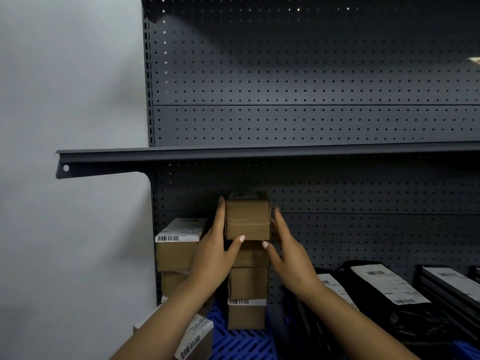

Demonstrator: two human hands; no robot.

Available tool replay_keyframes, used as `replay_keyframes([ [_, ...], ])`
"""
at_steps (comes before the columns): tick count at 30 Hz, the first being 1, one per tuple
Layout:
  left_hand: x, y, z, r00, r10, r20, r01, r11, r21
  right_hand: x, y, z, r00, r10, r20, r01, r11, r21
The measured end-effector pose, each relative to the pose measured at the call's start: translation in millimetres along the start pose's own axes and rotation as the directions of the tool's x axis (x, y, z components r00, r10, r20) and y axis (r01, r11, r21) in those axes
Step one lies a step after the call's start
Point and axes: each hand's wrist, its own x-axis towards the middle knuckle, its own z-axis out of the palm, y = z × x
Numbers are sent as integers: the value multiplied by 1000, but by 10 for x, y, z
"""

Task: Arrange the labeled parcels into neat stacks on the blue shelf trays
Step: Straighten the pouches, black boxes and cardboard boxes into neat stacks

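Head view. A brown top parcel [248, 219] is seen at the head of the middle stack [248, 284], under the dark shelf [233, 153]. It is framed by both hands: the left hand [215, 252] is laid flat along its left side with the thumb under the front edge; the right hand [288, 253] is held with straight fingers just beside its right side, contact not resolvable. Neither hand is clenched.

Step judged: seating and squaring the parcel. Next move calls for edge alignment, then release.

A left stack [179, 245] and black parcels [387, 287] are noted alongside. The blue tray [241, 341] is largely covered; stack bases are hidden; labels are unreadable.
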Motion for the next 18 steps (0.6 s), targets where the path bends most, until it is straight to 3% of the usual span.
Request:
replay_keyframes([
  [18, 207, -115, 168, 1000, -8, 4, 8, 989, 145, 222, 153, 40, 1000, 25, 11, -25, 1000, -18],
])
